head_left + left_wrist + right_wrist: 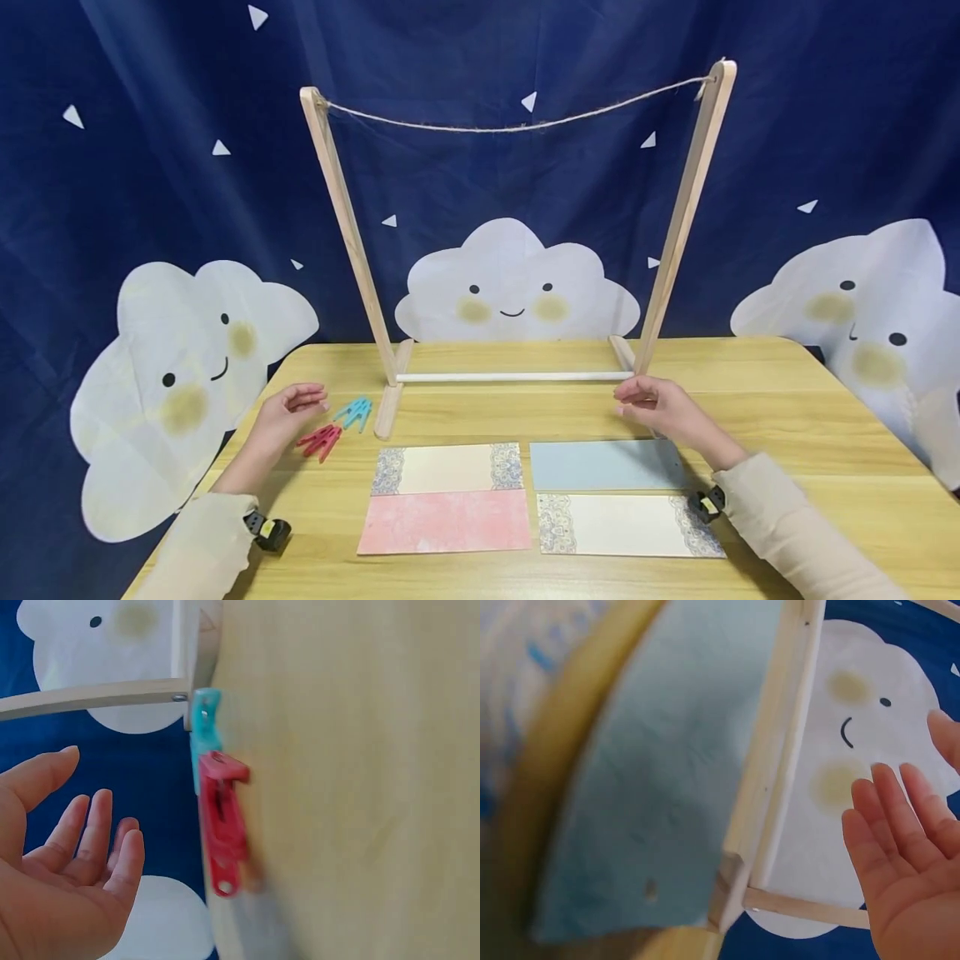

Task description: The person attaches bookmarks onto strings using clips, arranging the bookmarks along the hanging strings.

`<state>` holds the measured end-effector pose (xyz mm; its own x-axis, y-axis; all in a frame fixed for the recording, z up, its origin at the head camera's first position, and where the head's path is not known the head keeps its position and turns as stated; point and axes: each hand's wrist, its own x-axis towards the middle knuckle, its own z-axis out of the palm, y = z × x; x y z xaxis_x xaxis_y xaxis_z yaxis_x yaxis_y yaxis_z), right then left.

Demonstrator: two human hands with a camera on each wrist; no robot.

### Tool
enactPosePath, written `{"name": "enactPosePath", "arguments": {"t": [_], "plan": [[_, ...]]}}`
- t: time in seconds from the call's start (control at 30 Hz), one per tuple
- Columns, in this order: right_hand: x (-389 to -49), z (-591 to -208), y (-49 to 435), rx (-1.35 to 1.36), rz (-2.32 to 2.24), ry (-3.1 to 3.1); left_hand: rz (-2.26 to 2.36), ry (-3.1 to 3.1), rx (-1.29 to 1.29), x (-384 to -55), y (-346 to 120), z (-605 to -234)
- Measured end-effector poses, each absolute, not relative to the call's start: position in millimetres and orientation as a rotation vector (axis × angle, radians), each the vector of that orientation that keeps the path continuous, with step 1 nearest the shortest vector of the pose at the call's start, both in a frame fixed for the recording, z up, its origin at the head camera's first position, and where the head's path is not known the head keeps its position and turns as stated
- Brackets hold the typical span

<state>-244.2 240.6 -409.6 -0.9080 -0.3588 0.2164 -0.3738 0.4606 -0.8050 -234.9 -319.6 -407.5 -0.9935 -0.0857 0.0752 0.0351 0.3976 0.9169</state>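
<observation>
In the left wrist view, the red clothespin (224,840) partly hides the turquoise clothespin (204,720). The right wrist view's top edge crops the pale-blue card (667,787), its right edge the right hand (907,855).

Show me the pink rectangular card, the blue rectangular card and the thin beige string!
Pink rectangular card (446,522), head view, its middle
Blue rectangular card (600,465), head view, its middle
Thin beige string (495,130), head view, sagging middle
</observation>
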Motion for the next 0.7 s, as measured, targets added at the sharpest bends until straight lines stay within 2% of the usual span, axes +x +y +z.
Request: {"name": "enactPosePath", "arguments": {"t": [0.47,0.7], "plan": [[-237.3,-421.8,234.5,0.921,1.614,-2.816,-1.737,-2.643,0.040,-219.0,-346.5,-427.9],[-237.9,-423.8,231.2,0.924,1.656,-2.891,-1.732,-2.676,0.063,-212.7,-354.9,-431.7]]}}
